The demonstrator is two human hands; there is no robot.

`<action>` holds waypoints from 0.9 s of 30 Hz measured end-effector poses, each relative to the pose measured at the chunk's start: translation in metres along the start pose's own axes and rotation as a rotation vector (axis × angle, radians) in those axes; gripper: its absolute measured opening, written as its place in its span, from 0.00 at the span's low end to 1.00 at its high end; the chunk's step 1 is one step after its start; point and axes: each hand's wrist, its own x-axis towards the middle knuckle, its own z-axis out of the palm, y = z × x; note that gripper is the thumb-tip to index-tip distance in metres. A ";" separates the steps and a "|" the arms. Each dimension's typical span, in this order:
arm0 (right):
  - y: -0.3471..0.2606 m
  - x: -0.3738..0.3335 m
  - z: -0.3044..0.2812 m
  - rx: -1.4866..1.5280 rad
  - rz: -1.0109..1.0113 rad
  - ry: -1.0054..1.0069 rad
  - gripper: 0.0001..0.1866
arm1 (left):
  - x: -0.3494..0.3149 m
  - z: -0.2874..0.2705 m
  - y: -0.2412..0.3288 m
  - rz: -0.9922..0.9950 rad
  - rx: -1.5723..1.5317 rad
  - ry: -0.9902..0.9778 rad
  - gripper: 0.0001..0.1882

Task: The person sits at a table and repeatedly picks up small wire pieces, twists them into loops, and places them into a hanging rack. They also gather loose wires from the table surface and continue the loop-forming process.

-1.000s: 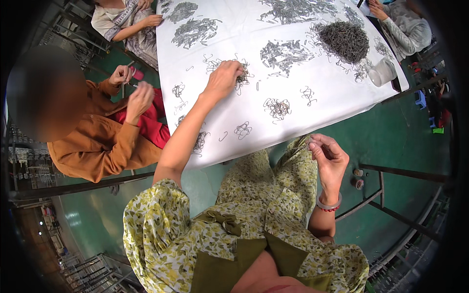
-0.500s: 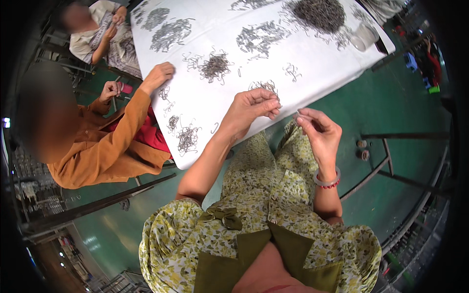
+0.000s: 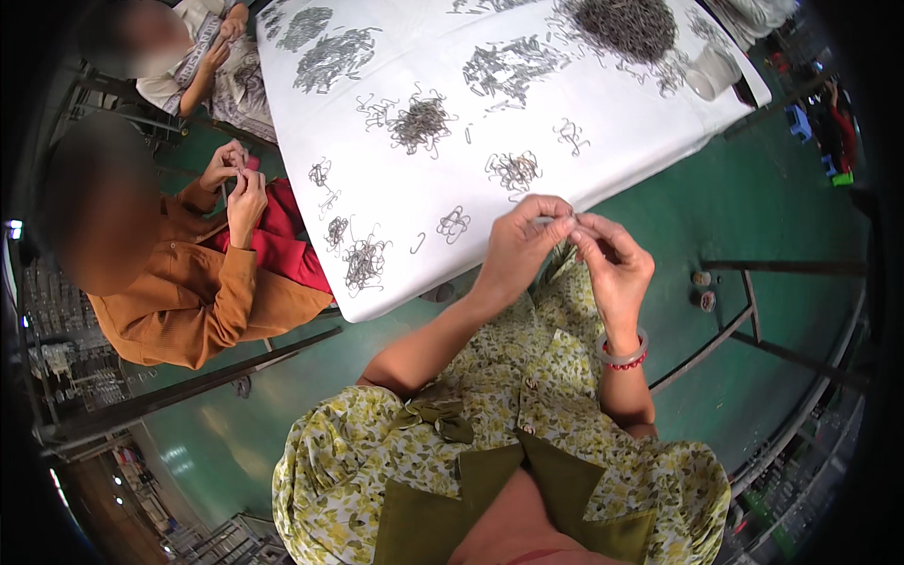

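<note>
Fingertips of my left hand and my right hand meet just off the near edge of the white table. Both hands are closed in a pinch. Whatever lies between the fingers is too small and covered to make out. Just beyond my left hand lies a small pile of bent wire hooks. To its left rest a smaller cluster of hooks and a single hook.
More hooks are heaped in a dark pile and at the left corner. Grey strips and a large dark heap lie farther back, beside a translucent cup. Two people sit on the left, one in an orange jacket.
My left hand has moved right and toward me, meeting my right hand. The person in orange has drawn a hand back from the table to their other hand.
</note>
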 end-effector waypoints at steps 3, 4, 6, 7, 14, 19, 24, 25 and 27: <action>0.008 0.004 0.002 0.044 -0.082 0.036 0.10 | -0.002 0.001 -0.002 0.051 -0.044 0.019 0.06; 0.008 0.008 0.002 0.112 -0.071 0.052 0.10 | 0.000 -0.001 -0.007 0.109 0.020 0.016 0.06; 0.010 0.024 0.002 0.161 -0.069 0.080 0.10 | 0.001 -0.005 -0.006 0.096 0.095 0.030 0.06; 0.009 0.037 0.003 0.076 -0.072 0.027 0.09 | 0.001 -0.006 -0.005 0.087 0.130 0.034 0.05; 0.086 0.187 0.070 -0.642 -0.487 -0.265 0.08 | 0.004 -0.014 -0.013 0.067 0.184 0.062 0.03; 0.114 0.205 0.106 -1.081 -0.571 -0.373 0.04 | 0.001 -0.024 -0.006 0.071 0.246 0.082 0.04; 0.094 0.179 0.092 -0.846 -0.536 -0.364 0.05 | 0.004 -0.035 -0.012 0.060 0.134 0.116 0.04; 0.082 0.171 0.087 -0.718 -0.489 -0.364 0.04 | 0.003 -0.036 -0.011 0.060 0.135 0.131 0.04; 0.051 0.145 0.067 -0.295 -0.185 -0.319 0.05 | 0.002 -0.037 -0.007 0.061 0.146 0.140 0.05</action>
